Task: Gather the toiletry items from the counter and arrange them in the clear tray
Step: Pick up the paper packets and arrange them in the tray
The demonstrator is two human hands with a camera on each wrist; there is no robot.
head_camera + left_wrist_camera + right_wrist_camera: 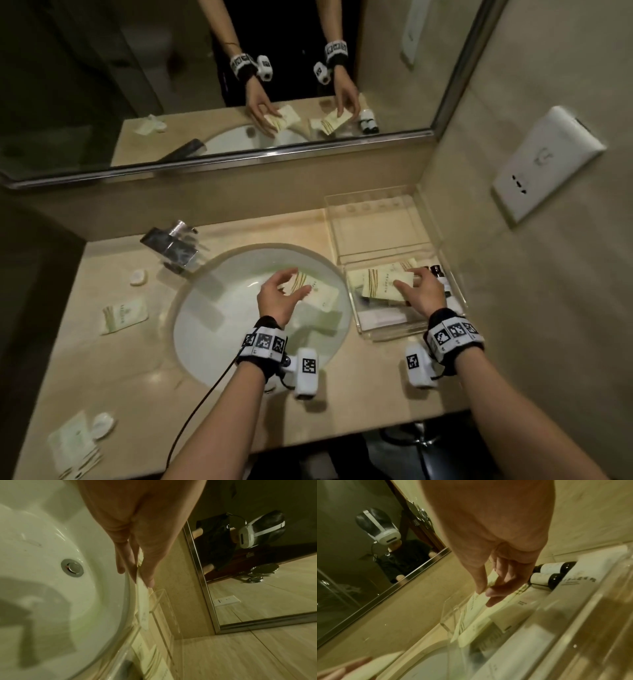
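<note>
My left hand (297, 285) hovers over the white sink (219, 329) and pinches a cream toiletry packet (317, 293) between thumb and fingers; the left wrist view shows that packet (142, 601) edge-on past the fingertips. On the counter to the right stands the clear tray (371, 202). My right hand (409, 278) reaches into it and pinches another cream packet (371, 281) that lies on top of other packets. Two dark bottles (546, 579) with white labels lie along the tray's far side, just beyond the fingers.
A chrome faucet (171, 245) stands behind the sink. Left of the sink the beige counter carries a small round soap (138, 277) and a cream packet (125, 315). More packets (73, 442) and a round soap (102, 425) sit at the front left corner. A wall socket (544, 161) is on the right wall.
</note>
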